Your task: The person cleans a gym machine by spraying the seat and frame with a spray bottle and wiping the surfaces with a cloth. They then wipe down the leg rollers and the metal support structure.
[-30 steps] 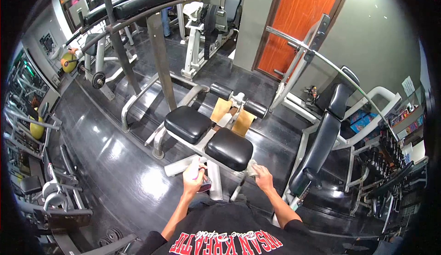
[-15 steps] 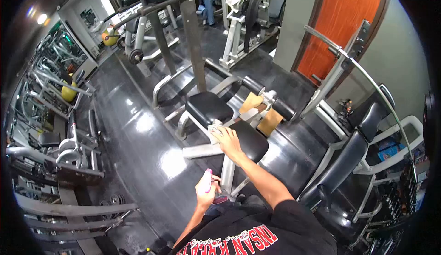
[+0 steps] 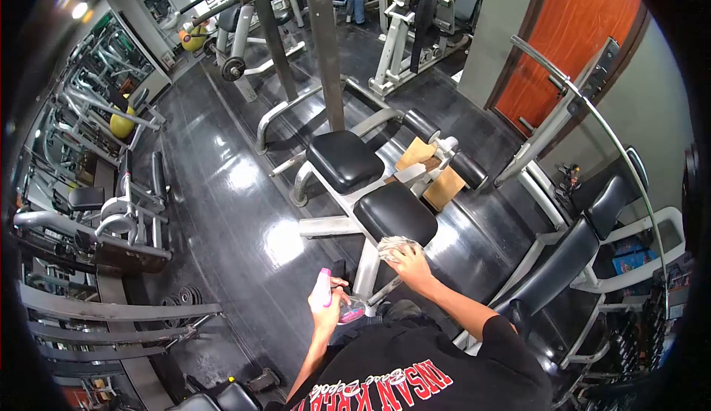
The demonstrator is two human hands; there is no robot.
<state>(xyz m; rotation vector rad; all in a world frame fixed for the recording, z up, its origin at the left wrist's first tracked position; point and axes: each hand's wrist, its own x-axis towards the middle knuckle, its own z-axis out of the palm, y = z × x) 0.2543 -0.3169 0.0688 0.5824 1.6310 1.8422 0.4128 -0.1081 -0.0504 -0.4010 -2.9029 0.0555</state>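
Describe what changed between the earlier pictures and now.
Since half a second ago, the right hand moved the crumpled pale cloth from the left side of the nearer black padded cushion to its near edge. Nothing was let go; the left hand still holds the clear, pink-topped spray bottle. The cushion stayed put.

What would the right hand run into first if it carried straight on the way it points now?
Most likely the nearer black seat pad: the right hand holds a cloth at that pad's near edge, though whether they touch is hard to tell.
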